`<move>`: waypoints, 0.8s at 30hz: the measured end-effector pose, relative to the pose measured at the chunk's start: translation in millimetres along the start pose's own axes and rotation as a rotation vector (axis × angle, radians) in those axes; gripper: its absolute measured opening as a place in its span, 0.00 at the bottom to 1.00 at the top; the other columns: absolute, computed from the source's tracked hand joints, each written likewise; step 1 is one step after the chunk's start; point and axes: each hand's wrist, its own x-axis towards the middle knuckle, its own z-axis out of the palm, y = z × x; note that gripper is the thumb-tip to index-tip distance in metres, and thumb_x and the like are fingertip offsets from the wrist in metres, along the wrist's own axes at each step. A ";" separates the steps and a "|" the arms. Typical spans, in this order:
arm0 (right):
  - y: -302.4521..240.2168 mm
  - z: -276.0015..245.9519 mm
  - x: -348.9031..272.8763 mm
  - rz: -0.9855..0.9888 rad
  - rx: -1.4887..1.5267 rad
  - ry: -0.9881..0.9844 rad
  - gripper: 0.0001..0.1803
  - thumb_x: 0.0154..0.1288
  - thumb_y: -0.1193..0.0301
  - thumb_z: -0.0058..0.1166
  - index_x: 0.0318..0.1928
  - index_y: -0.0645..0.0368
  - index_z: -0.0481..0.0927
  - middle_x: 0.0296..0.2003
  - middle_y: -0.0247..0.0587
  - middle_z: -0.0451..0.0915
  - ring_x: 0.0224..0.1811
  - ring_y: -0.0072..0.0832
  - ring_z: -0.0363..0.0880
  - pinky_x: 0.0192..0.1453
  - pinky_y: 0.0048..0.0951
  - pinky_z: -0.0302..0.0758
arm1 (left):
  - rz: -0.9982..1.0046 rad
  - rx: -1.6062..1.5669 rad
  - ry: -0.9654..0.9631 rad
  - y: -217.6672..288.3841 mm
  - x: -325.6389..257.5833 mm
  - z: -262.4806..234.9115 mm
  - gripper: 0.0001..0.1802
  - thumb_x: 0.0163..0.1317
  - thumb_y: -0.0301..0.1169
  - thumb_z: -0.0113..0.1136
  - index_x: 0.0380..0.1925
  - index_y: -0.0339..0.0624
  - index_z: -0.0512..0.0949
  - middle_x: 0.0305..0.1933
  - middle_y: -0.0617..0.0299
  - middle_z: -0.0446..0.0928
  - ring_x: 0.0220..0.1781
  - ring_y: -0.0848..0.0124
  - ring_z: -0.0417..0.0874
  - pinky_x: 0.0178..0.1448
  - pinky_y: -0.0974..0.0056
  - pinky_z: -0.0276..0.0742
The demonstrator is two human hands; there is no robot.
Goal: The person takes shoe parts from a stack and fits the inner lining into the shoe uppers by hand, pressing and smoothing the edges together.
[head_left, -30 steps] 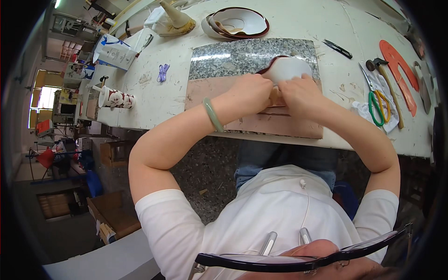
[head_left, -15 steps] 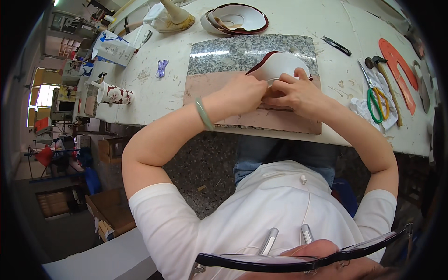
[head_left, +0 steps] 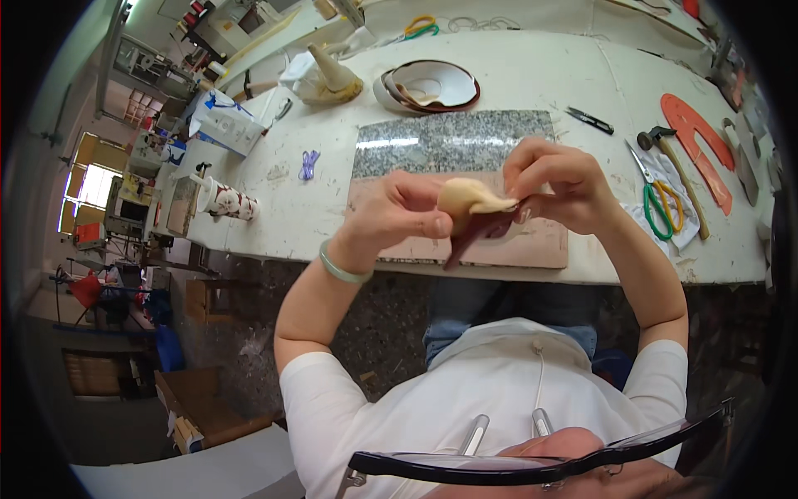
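Observation:
Between my hands is a dark red shoe upper (head_left: 482, 229) with a beige lining (head_left: 465, 197), lifted over the work board and curled so the lining shows on top. My left hand (head_left: 399, 212) grips its left end, thumb against the lining. My right hand (head_left: 559, 185) pinches the right end, thumb and fingertips together at the edge. Below lies the board, part speckled grey stone (head_left: 449, 137), part pinkish-tan sheet (head_left: 532, 256). Beyond it, more curved pieces with white insides and dark red edges (head_left: 436, 87) are stacked together.
To the right lie a black snipper (head_left: 590, 121), scissors with green and orange handles (head_left: 661, 204), a hammer (head_left: 677, 170) and a red curved template (head_left: 698, 150). Leftward are a purple cord bundle (head_left: 308, 165), a patterned cup (head_left: 229, 201) and a glue pot with a cone top (head_left: 331, 79).
Both hands have lifted the shoe upper off the board and turned it, so its beige lining now shows. The hands have moved apart, and the view has shifted.

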 end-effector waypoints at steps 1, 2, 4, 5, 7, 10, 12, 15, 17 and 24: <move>0.9 1.2 -0.6 0.099 0.217 0.010 0.10 0.52 0.74 0.69 0.37 0.58 0.85 0.35 0.35 0.82 0.36 0.25 0.78 0.49 0.29 0.66 | -0.034 -0.161 0.047 1.8 1.3 15.2 0.20 0.56 0.31 0.70 0.46 0.29 0.80 0.46 0.57 0.82 0.45 0.71 0.81 0.62 0.64 0.71; 2.2 1.1 -0.3 0.125 0.324 0.001 0.11 0.52 0.74 0.69 0.39 0.59 0.86 0.36 0.36 0.83 0.35 0.23 0.78 0.44 0.27 0.66 | 0.002 -0.182 0.053 8.3 6.3 23.7 0.19 0.58 0.27 0.67 0.48 0.29 0.80 0.45 0.57 0.82 0.47 0.73 0.81 0.56 0.65 0.76; 2.3 -11.8 5.7 0.056 0.252 -0.147 0.11 0.52 0.74 0.69 0.39 0.57 0.86 0.35 0.34 0.83 0.35 0.23 0.78 0.45 0.28 0.65 | -0.013 -0.158 -0.016 14.9 8.3 20.2 0.18 0.58 0.26 0.66 0.47 0.29 0.80 0.45 0.56 0.82 0.47 0.73 0.81 0.55 0.66 0.76; -0.7 -17.6 9.0 -0.014 0.185 -0.293 0.12 0.51 0.74 0.69 0.39 0.56 0.86 0.35 0.32 0.83 0.35 0.22 0.78 0.46 0.28 0.64 | -0.031 -0.134 -0.082 17.4 10.6 13.8 0.16 0.59 0.25 0.65 0.47 0.29 0.80 0.45 0.56 0.83 0.47 0.73 0.81 0.54 0.66 0.77; -11.7 -17.5 12.2 0.022 -0.009 -0.384 0.11 0.49 0.76 0.69 0.36 0.53 0.87 0.32 0.26 0.82 0.34 0.20 0.77 0.50 0.31 0.58 | -0.077 0.377 -0.252 29.3 16.8 -8.0 0.12 0.60 0.25 0.64 0.43 0.31 0.80 0.37 0.59 0.83 0.38 0.71 0.83 0.43 0.66 0.78; 7.8 -10.6 -3.9 -0.091 -0.800 -0.413 0.07 0.47 0.76 0.61 0.28 0.48 0.83 0.31 0.23 0.78 0.39 0.18 0.75 0.53 0.36 0.54 | -0.073 1.354 -0.222 37.5 35.0 -3.0 0.05 0.53 0.27 0.62 0.29 0.37 0.81 0.30 0.55 0.82 0.35 0.56 0.82 0.40 0.60 0.79; 41.8 15.4 -31.9 -0.210 -1.097 -0.406 0.04 0.49 0.73 0.56 0.27 0.51 0.82 0.36 0.25 0.74 0.46 0.19 0.71 0.55 0.37 0.56 | -0.021 1.556 -0.286 11.7 40.0 -0.5 0.04 0.52 0.25 0.63 0.28 0.37 0.79 0.31 0.57 0.81 0.38 0.58 0.82 0.40 0.60 0.78; 48.7 38.4 -53.8 -0.144 -1.233 -0.480 0.05 0.50 0.71 0.54 0.28 0.54 0.83 0.36 0.28 0.73 0.48 0.21 0.69 0.56 0.37 0.57 | -0.022 1.758 -0.329 -35.7 42.0 3.2 0.03 0.50 0.25 0.62 0.27 0.41 0.79 0.31 0.61 0.80 0.41 0.60 0.80 0.43 0.59 0.75; 47.2 42.6 -56.7 -0.087 -1.235 -0.512 0.07 0.51 0.70 0.53 0.28 0.56 0.83 0.36 0.29 0.72 0.48 0.22 0.69 0.57 0.37 0.57 | 0.010 1.749 -0.263 -56.1 37.1 2.8 0.04 0.51 0.29 0.63 0.26 0.42 0.79 0.29 0.60 0.79 0.39 0.59 0.80 0.45 0.57 0.72; 44.5 44.4 -76.3 -0.033 -1.334 -0.457 0.16 0.55 0.69 0.52 0.44 0.61 0.82 0.41 0.30 0.70 0.51 0.22 0.67 0.56 0.36 0.58 | -0.078 1.518 0.005 -70.0 37.8 2.6 0.07 0.55 0.32 0.62 0.27 0.40 0.75 0.26 0.57 0.78 0.36 0.56 0.80 0.44 0.55 0.69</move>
